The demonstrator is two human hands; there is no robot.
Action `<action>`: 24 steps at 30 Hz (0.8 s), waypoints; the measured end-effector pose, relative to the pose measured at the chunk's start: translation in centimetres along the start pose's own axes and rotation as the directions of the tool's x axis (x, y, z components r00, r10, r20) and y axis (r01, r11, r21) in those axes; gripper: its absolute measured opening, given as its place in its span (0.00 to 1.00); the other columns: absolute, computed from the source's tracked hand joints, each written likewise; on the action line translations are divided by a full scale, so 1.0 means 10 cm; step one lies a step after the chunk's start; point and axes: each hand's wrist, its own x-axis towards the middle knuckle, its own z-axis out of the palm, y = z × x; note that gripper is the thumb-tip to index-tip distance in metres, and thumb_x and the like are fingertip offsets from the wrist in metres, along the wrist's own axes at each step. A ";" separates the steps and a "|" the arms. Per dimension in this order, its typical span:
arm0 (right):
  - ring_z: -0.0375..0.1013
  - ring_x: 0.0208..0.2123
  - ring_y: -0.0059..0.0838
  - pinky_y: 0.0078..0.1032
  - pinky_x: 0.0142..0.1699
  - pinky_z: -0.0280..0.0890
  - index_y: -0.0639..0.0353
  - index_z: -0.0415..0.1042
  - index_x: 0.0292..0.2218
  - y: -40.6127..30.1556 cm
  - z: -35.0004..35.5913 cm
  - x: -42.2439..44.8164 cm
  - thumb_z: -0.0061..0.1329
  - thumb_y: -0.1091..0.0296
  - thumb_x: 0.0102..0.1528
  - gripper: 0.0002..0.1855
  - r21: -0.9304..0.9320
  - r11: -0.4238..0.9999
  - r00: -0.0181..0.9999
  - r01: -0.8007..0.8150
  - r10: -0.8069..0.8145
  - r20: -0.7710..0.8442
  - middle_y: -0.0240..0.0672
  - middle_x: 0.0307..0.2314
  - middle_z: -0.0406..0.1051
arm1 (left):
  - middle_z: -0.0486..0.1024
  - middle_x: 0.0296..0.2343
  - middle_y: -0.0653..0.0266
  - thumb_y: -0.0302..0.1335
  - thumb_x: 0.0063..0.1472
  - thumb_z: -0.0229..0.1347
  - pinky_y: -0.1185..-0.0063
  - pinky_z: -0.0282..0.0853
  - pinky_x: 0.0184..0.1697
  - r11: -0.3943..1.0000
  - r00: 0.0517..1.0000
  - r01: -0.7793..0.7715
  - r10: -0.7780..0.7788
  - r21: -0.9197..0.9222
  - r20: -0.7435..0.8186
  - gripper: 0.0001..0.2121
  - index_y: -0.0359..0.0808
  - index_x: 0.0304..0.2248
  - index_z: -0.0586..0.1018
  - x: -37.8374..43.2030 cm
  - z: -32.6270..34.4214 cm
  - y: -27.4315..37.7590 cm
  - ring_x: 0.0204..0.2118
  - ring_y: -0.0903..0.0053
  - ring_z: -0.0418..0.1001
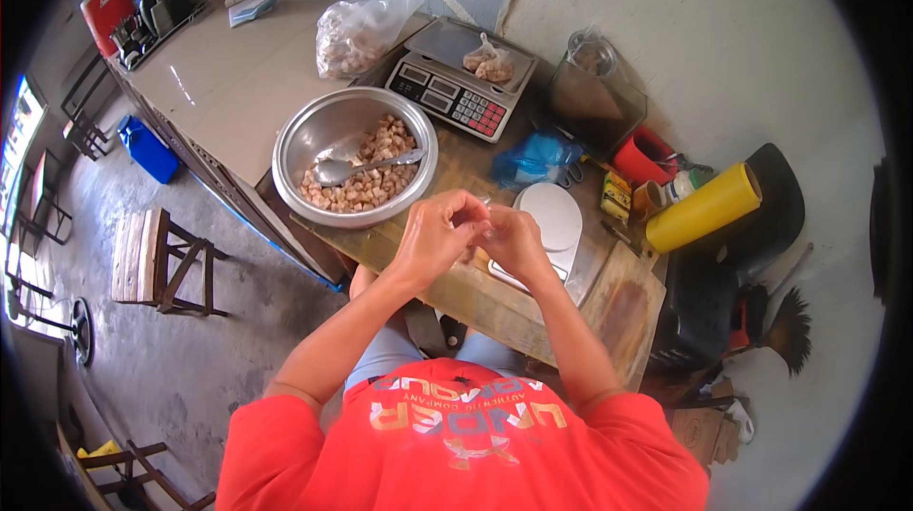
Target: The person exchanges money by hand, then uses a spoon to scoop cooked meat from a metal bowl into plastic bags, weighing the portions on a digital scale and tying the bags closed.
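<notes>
My left hand (433, 234) and my right hand (519, 241) meet over the front of the wooden table, fingertips pinched together on a small clear plastic bag (467, 255). Most of the bag is hidden by the hands. Just behind my right hand sits a white kitchen scale (551, 215). To the left stands a wide metal basin (299, 137) with diced, pale brown meat-like pieces (360, 190) inside. A metal serving spoon (341, 170) rests on them. A tied bag of similar pieces (491, 63) lies on the platform of a digital price scale (435, 87).
A larger plastic bag of pieces (354, 37) stands behind the basin. Blue plastic bags (536, 158), a yellow cylinder (702, 208), a red container (642, 154) and a glass container (595, 101) crowd the right side. A wooden stool (139, 258) and blue jerrycan (148, 149) are on the floor.
</notes>
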 end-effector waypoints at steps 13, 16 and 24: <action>0.72 0.28 0.40 0.32 0.34 0.65 0.51 0.75 0.31 0.37 -0.66 3.14 0.54 0.53 0.41 0.16 -0.390 0.921 0.946 -0.013 -0.115 -0.302 0.42 0.22 0.72 | 0.56 0.47 0.61 0.18 0.41 0.59 0.77 0.65 0.41 0.926 0.951 -0.309 0.303 0.217 0.064 0.32 0.41 0.49 0.64 0.16 -0.06 -0.31 0.43 0.73 0.63; 0.72 0.25 0.28 0.26 0.32 0.65 0.54 0.74 0.28 0.62 -0.71 3.27 0.52 0.59 0.42 0.12 -0.327 0.942 0.914 0.068 -0.191 -0.357 0.35 0.23 0.73 | 0.57 0.47 0.60 0.18 0.42 0.58 0.79 0.65 0.40 0.962 0.979 -0.190 0.170 0.196 0.113 0.29 0.40 0.47 0.66 -0.05 -0.05 -0.51 0.42 0.73 0.65; 0.67 0.34 0.27 0.25 0.41 0.61 0.54 0.74 0.29 1.53 -1.47 1.85 0.59 0.64 0.35 0.15 -0.224 0.972 0.788 0.068 0.085 0.610 0.32 0.25 0.71 | 0.66 0.40 0.60 0.19 0.46 0.54 0.79 0.65 0.41 0.982 0.984 -0.097 0.070 0.160 0.166 0.16 0.37 0.38 0.74 0.33 0.09 -0.83 0.39 0.72 0.69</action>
